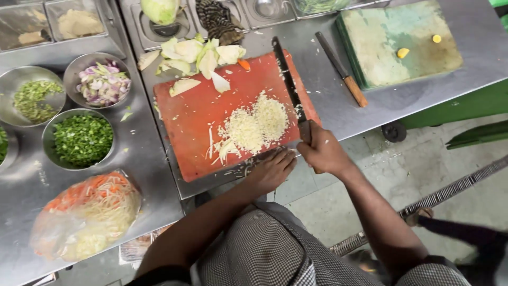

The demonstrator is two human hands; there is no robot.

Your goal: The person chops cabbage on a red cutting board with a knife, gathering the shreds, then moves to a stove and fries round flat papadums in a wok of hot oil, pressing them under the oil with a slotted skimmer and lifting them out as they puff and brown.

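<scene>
A red cutting board (196, 114) lies on the steel counter. A heap of finely chopped pale cabbage (253, 126) sits at its near right. Cabbage chunks (197, 53) are piled at its far edge. My right hand (321, 152) grips the handle of a long dark knife (288, 85), whose blade lies along the board's right edge, pointing away from me. My left hand (271, 170) rests flat on the near edge of the board, fingers together, just below the chopped heap, holding nothing.
Steel bowls at left hold chopped green herbs (82, 139), sliced onion (103, 83) and more greens (33, 98). A bag of shredded carrot and cabbage (87, 212) lies near left. A second knife (341, 69) lies beside a green board (402, 42). Another person's foot (420, 214) is at right.
</scene>
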